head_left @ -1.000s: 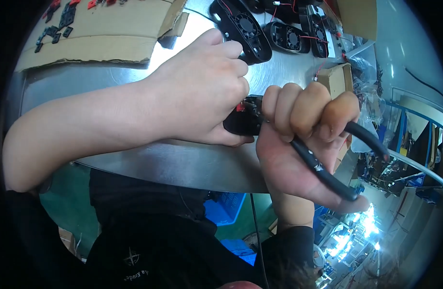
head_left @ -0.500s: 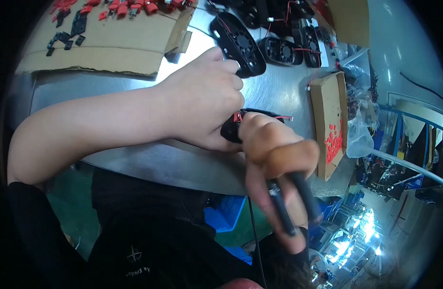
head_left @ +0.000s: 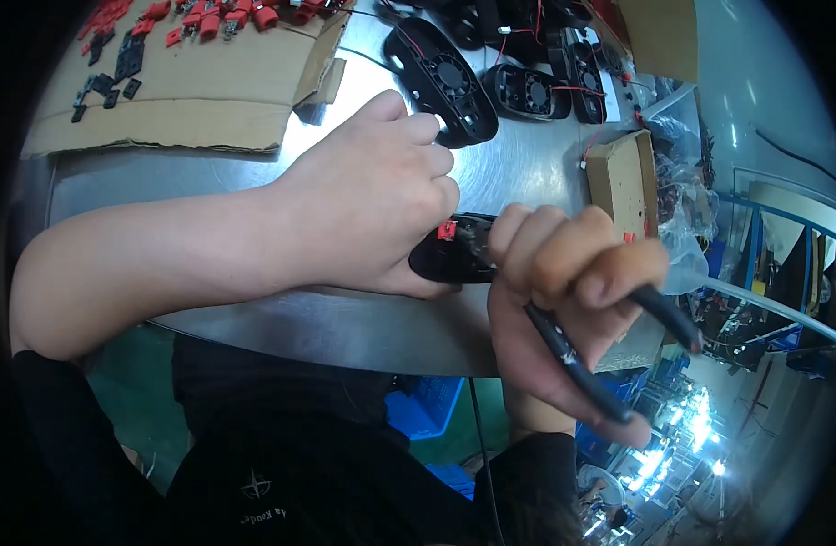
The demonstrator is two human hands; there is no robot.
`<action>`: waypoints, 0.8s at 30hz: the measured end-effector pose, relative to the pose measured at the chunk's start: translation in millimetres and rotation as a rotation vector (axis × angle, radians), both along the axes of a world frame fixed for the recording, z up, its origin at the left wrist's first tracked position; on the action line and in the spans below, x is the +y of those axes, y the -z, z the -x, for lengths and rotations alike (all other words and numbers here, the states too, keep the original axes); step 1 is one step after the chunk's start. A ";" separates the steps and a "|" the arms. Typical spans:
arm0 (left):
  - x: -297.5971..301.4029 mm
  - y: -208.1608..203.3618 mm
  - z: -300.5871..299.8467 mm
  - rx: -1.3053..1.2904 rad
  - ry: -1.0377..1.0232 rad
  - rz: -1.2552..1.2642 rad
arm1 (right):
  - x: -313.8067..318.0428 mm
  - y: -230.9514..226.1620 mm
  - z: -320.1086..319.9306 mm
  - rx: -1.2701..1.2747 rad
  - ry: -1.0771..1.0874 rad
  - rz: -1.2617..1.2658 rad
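Note:
My left hand is closed on the left end of a black plastic housing, steadying it just above the metal table. A small red part sits in the housing beside my knuckles. In my right hand is a pair of pliers, fingers wrapped round it and its dark handles spread apart. The plier jaws lie close to the right of the red part; the fingers partly hide them, and what they touch cannot be made out.
Several black housings with round fan grilles lie on the metal table beyond my hands. A cardboard sheet at far left bears red and black parts. An open cardboard box stands right, partly behind my right hand.
My right hand has moved right with the pliers, and their handles have swung outward. More of the housing and the red part now shows. My left hand has barely moved.

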State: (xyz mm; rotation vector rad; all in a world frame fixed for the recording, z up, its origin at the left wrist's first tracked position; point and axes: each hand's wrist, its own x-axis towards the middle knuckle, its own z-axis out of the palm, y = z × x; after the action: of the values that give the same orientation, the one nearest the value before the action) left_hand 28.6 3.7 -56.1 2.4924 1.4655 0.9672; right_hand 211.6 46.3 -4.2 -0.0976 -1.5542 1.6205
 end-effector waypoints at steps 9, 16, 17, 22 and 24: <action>-3.5 -0.2 0.6 0.019 -0.009 0.024 | 3.2 -1.9 5.4 0.031 0.037 0.146; -7.8 -1.7 -4.7 0.075 -0.073 0.056 | 7.9 7.6 5.2 0.102 -0.006 0.316; -8.1 -2.3 -4.2 0.075 -0.074 0.055 | 7.1 8.3 6.4 0.132 0.019 0.365; -4.6 -4.4 -0.1 0.132 -0.053 0.057 | 11.2 10.3 6.3 0.110 -0.057 0.278; -3.3 -4.9 -0.7 0.107 -0.036 0.067 | 9.8 8.9 5.1 0.076 -0.047 0.205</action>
State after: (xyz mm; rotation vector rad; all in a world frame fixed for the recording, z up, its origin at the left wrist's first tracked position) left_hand 29.3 0.4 -51.2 2.5136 1.5517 0.7869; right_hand 206.5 56.1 -13.1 -0.1089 -1.3395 1.7969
